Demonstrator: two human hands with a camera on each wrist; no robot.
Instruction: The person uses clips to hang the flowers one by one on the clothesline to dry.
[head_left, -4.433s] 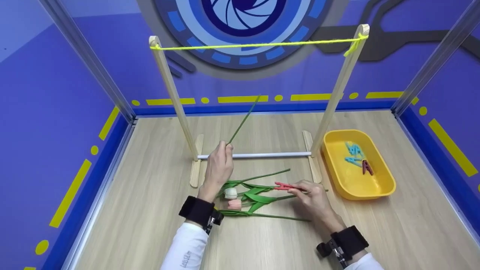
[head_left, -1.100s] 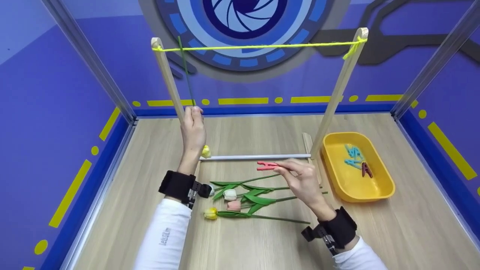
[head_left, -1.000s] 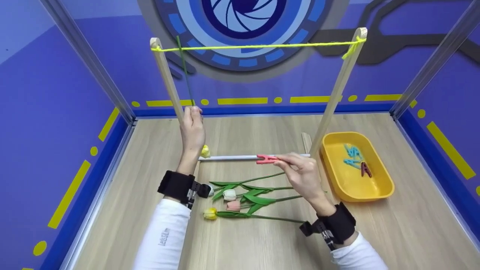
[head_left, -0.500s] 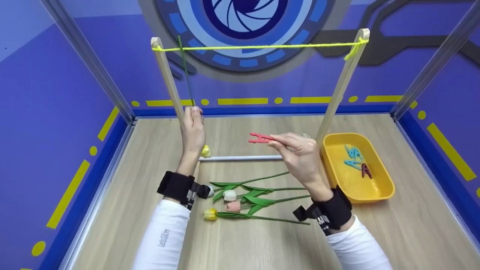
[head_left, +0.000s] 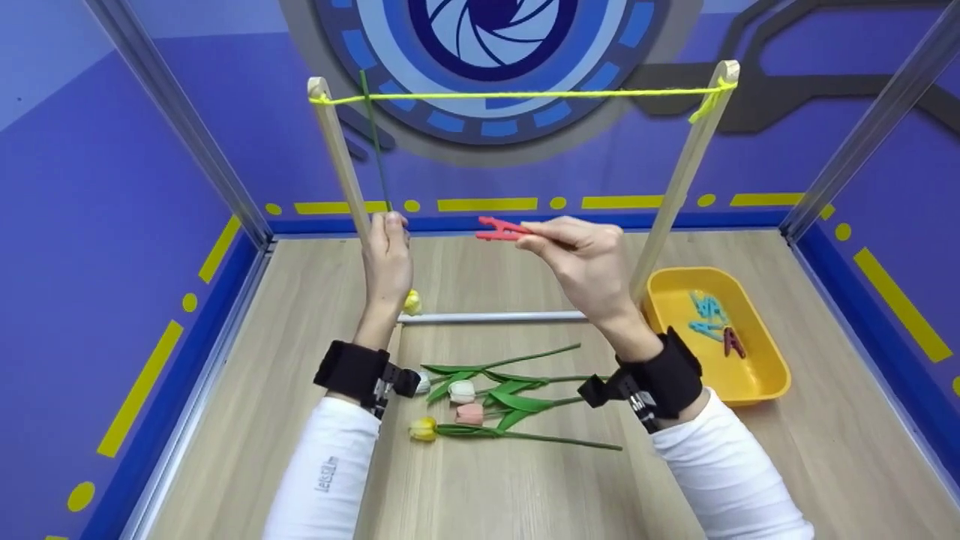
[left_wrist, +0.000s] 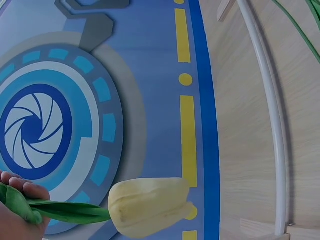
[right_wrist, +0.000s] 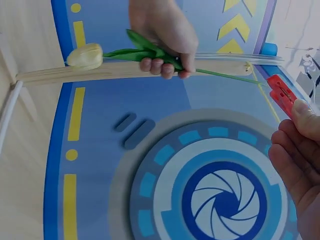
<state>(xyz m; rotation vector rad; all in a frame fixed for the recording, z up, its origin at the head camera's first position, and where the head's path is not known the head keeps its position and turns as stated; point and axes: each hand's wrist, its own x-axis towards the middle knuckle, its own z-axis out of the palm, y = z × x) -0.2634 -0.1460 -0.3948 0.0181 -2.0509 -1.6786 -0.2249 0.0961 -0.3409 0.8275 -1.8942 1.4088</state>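
My left hand point(head_left: 388, 259) grips a yellow artificial tulip point(left_wrist: 149, 207) by its stem, blossom downward. The green stem point(head_left: 376, 142) rises past the yellow string point(head_left: 525, 94) near the left post, overlapping it in the head view. Leaves show around the curled fingers in the right wrist view. Between thumb and fingers, my right hand point(head_left: 585, 259) pinches a red clothespin point(head_left: 501, 229), its jaw end pointing left. The clothespin is in mid-air, below the string and to the right of the left hand.
Wooden posts point(head_left: 686, 172) and a white rod point(head_left: 495, 317) form the string's frame. Several tulips point(head_left: 517, 403) in white, pink and yellow lie on the table. At right, a yellow tray point(head_left: 776, 379) holds blue clothespins point(head_left: 706, 306) and a dark red clothespin point(head_left: 733, 343).
My left hand has lifted the tulip up and leftward to the string, then stayed there. My right hand has raised the red clothespin from over the lying tulips, up and to the left.
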